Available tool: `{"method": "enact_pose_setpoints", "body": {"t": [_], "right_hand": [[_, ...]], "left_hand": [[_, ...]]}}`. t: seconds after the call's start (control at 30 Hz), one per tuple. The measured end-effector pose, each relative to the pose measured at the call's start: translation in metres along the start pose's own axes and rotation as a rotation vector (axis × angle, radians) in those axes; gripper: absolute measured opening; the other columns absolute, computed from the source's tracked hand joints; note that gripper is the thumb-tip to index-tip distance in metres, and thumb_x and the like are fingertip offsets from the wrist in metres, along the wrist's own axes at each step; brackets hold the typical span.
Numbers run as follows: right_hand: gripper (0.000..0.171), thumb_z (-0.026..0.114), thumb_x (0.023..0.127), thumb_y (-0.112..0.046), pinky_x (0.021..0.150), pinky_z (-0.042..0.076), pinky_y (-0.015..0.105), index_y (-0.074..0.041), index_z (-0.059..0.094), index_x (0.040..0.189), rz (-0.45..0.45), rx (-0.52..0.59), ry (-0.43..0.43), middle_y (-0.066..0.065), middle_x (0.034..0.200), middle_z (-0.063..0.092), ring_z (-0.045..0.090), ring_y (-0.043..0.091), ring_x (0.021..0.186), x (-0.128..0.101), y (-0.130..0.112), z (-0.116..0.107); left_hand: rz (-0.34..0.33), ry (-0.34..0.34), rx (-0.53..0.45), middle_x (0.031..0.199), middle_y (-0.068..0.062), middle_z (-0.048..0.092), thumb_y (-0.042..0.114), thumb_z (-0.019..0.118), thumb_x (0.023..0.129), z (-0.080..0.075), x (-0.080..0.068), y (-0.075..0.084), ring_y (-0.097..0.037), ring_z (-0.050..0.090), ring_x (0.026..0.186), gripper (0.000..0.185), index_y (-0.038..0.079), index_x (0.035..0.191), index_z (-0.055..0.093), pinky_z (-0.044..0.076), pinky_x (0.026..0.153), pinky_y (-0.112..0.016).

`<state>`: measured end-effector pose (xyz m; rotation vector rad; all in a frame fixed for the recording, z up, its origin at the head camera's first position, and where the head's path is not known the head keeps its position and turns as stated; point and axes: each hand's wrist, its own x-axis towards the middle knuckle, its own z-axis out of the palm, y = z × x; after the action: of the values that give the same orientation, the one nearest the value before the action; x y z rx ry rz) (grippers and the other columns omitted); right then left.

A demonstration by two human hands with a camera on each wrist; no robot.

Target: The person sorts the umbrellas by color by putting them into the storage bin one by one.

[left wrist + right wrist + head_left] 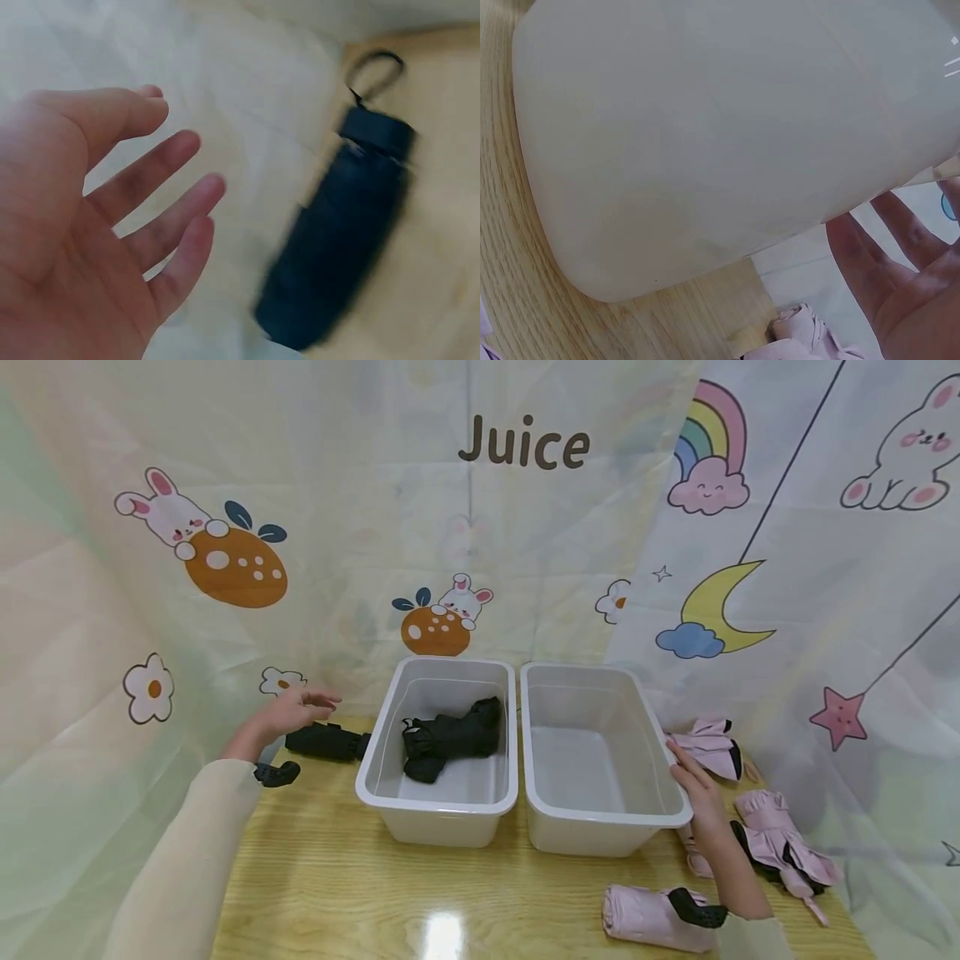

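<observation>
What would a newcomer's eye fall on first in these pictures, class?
Two white bins stand side by side mid-table: the left bin holds a black folded umbrella, while the right bin holds nothing. The left hand hovers, fingers spread, over another black umbrella lying left of the bins. The right hand rests against the right bin's outer rim, with pink umbrellas scattered beside it.

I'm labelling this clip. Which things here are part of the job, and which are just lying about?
In the job:
left hand
black umbrella
left bin
right hand
right bin
pink umbrellas

Just there:
printed curtain
table
</observation>
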<state>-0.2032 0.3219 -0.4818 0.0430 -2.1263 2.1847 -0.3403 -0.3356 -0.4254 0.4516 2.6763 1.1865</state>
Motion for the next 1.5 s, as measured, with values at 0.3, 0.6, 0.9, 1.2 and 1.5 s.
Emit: {"method": "enact_pose_setpoints", "body": {"t": [0.3, 0.6, 0.9, 1.2, 1.5], "right_hand": [[0.053, 0.046, 0.105, -0.024, 0.084, 0.046, 0.014, -0.017, 0.028, 0.155, -0.01, 0.0, -0.003, 0.004, 0.162, 0.011, 0.047, -0.008, 0.113, 0.001, 0.004, -0.003], [0.054, 0.045, 0.105, -0.027, 0.084, 0.048, 0.016, -0.018, 0.027, 0.155, -0.009, -0.018, -0.014, 0.003, 0.161, 0.014, 0.048, -0.006, 0.114, 0.001, 0.002, -0.003], [0.055, 0.046, 0.105, -0.027, 0.082, 0.049, 0.017, -0.015, 0.026, 0.155, 0.004, -0.013, 0.003, 0.001, 0.161, 0.015, 0.051, -0.005, 0.111, 0.001, 0.005, -0.004], [0.055, 0.047, 0.105, -0.025, 0.082, 0.048, 0.016, -0.014, 0.026, 0.155, 0.003, -0.004, -0.004, 0.001, 0.16, 0.017, 0.05, -0.005, 0.112, 0.002, 0.006, -0.003], [0.053, 0.046, 0.105, -0.025, 0.082, 0.049, 0.018, -0.017, 0.029, 0.154, -0.021, 0.013, -0.021, -0.006, 0.157, 0.023, 0.052, -0.003, 0.112, 0.0, 0.005, -0.005]], "left_hand": [[0.007, 0.082, 0.189, 0.134, -0.032, 0.048, 0.006, 0.063, 0.091, 0.029, -0.008, -0.054, -0.051, 0.042, 0.123, 0.045, -0.007, 0.133, 0.053, 0.039, 0.095, -0.062], [-0.023, 0.045, 0.54, 0.137, -0.034, 0.039, 0.005, 0.072, 0.074, 0.053, -0.008, -0.07, -0.054, 0.035, 0.124, 0.068, 0.005, 0.139, 0.051, 0.036, 0.094, -0.066], [-0.046, 0.086, 0.712, 0.125, -0.03, 0.045, -0.003, 0.068, 0.075, 0.062, 0.0, -0.075, -0.05, 0.041, 0.116, 0.066, 0.01, 0.138, 0.053, 0.034, 0.096, -0.065], [-0.007, 0.173, 0.761, 0.118, -0.032, 0.046, 0.004, 0.082, 0.074, 0.066, -0.004, -0.079, -0.049, 0.047, 0.107, 0.06, 0.007, 0.129, 0.057, 0.04, 0.088, -0.063], [0.041, 0.138, 0.729, 0.121, -0.024, 0.055, 0.018, 0.082, 0.079, 0.073, -0.01, -0.078, -0.046, 0.047, 0.114, 0.059, 0.002, 0.128, 0.053, 0.035, 0.096, -0.064]]}}
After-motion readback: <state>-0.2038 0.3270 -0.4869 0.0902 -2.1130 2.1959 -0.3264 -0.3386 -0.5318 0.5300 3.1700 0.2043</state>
